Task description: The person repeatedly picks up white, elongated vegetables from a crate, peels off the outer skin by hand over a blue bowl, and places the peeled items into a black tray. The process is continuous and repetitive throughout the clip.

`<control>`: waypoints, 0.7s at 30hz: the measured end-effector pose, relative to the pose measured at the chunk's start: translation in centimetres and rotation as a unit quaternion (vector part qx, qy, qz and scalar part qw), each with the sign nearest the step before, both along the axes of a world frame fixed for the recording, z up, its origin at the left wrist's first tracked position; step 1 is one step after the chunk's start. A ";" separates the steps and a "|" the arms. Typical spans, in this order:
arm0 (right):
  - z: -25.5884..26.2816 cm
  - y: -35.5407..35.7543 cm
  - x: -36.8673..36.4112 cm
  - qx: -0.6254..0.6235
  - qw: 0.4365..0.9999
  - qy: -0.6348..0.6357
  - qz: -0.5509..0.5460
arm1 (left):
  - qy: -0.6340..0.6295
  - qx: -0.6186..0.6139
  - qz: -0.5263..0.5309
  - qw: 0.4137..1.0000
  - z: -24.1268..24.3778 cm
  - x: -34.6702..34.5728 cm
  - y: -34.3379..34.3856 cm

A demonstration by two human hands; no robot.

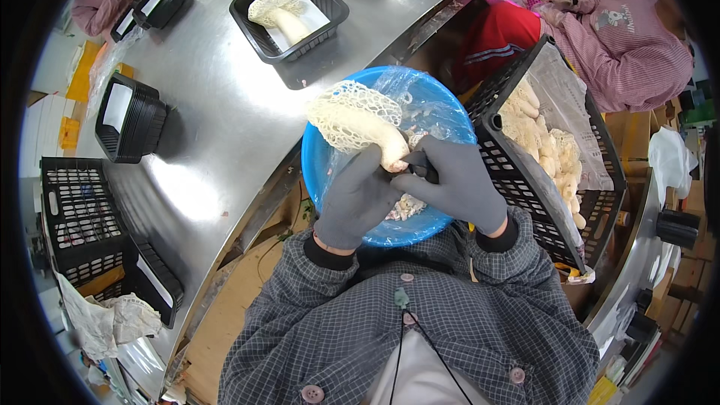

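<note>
My left hand (360,202), in a grey glove, is closed around the stem of a bamboo mushroom (360,124). Its lacy cream veil spreads away from me, and the brownish stem base points toward my right hand (464,180). That hand, gloved the same way, pinches a small dark object (422,164) against the stem base; fingers hide most of it, and its kind I cannot tell. Below both hands sits a blue basin (315,180) lined with clear plastic film. Pale and pinkish trimmings (406,208) lie in the basin, partly covered by the hands.
To the right, a black plastic crate (512,180) holds several bamboo mushrooms (543,140). On the steel table (208,95) stand a black tray (289,56) with one mushroom and stacked trays (132,118). Another crate (84,214) is at left. Two co-workers sit nearby, one in pink sleeves (619,62).
</note>
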State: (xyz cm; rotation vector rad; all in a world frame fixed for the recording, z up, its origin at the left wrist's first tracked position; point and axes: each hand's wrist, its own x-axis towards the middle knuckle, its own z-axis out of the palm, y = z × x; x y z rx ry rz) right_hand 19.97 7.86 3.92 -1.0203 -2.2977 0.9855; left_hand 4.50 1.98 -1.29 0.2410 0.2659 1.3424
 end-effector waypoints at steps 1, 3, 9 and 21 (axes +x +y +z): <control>0.0 0.1 -0.2 0.017 1.000 -0.004 -0.001 | 0.002 0.007 -0.005 1.000 -0.4 -0.1 0.0; -0.2 0.1 -0.3 0.033 0.999 -0.004 -0.002 | 0.019 0.000 -0.003 1.000 -0.2 -0.1 -0.1; -0.6 0.2 0.0 0.075 0.995 -0.050 0.038 | 0.064 0.010 -0.004 0.998 -0.1 -0.4 -0.2; 0.0 0.0 -0.3 0.248 0.959 -0.135 0.027 | 0.031 -0.039 0.015 0.999 0.3 0.2 -0.2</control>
